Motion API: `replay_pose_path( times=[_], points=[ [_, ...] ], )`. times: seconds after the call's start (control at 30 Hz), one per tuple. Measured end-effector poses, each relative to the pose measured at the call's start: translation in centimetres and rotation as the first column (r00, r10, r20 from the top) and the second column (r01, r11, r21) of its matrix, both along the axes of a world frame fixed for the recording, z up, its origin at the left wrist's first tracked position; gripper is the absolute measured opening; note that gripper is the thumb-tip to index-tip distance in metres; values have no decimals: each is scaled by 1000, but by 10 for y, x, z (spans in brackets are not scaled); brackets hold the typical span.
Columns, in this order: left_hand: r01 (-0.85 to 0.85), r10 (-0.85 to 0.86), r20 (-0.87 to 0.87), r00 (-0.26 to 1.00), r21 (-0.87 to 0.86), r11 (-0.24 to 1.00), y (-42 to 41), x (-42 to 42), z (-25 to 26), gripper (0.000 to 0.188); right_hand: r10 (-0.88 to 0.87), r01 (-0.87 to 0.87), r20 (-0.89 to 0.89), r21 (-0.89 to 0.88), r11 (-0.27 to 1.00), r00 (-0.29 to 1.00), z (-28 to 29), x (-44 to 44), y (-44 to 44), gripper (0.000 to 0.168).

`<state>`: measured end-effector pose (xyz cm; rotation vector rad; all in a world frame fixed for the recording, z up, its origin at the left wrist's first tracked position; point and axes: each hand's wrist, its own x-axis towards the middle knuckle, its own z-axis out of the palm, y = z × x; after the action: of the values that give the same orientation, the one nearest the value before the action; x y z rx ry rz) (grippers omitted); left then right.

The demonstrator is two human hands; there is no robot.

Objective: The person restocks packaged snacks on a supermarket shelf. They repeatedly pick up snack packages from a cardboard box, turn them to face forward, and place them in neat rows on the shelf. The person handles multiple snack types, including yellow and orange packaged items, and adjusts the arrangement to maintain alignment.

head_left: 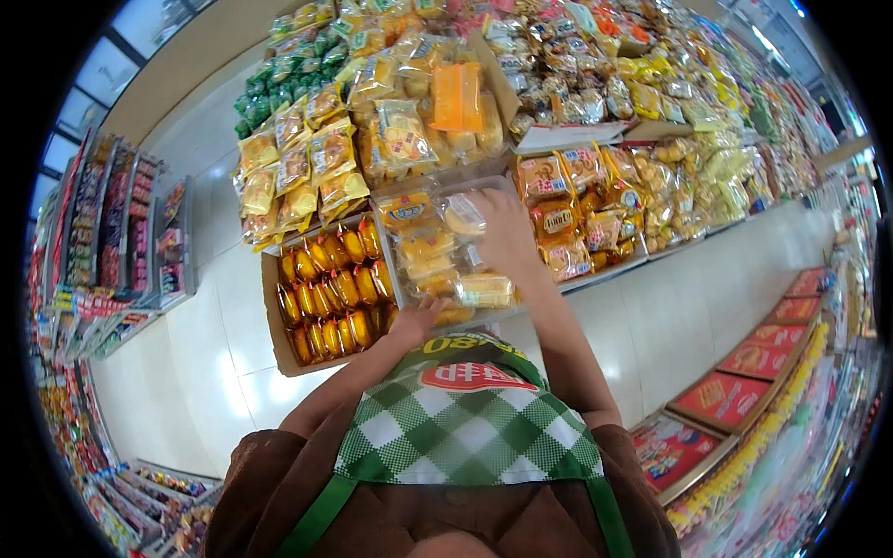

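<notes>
In front of me is a shallow bin [391, 245] of clear-wrapped breads and cakes. My right hand [504, 227] reaches into its right half, beside a round pale packaged bread [464, 213]; its fingers are blurred, so whether they grip this pack I cannot tell. At the near edge, my left hand [418, 317] rests with bent fingers close to a wrapped yellow bread [452, 315]; its grip is partly hidden. Near the right forearm lies a long pale packaged cake [486, 290]. A cardboard box [271, 300] of wrapped golden-brown cakes [331, 293] adjoins the bin on the left.
Yellow-wrapped breads [293, 174] are piled at the back left. To the right stands a box of orange-wrapped cakes [558, 216], with more packaged snacks beyond. A snack shelf [118, 223] stands at the far left, and red cartons [725, 401] line the right.
</notes>
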<state>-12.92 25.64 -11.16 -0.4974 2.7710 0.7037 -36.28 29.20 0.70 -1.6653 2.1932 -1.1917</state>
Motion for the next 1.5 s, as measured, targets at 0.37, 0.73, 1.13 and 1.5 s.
replay_pose_path(
  times=[0.37, 0.73, 1.13, 1.5],
  points=[
    [-299, 299, -2, 954, 3, 954, 28, -5, 37, 71, -159, 219, 695, 2, 976, 701, -70, -42, -18, 28],
    [-17, 917, 354, 185, 934, -358, 26, -48, 88, 38, -30, -394, 979, 110, 912, 203, -49, 13, 45, 30],
    [46, 859, 486, -162, 873, -486, 31, 22, 50, 36, 340, -275, -220, 278, 920, 914, -55, -47, 38, 36],
    [-5, 899, 408, -161, 910, -414, 64, 33, 50, 33, 565, -437, -198, 451, 778, 801, -52, -92, -18, 37]
  ],
)
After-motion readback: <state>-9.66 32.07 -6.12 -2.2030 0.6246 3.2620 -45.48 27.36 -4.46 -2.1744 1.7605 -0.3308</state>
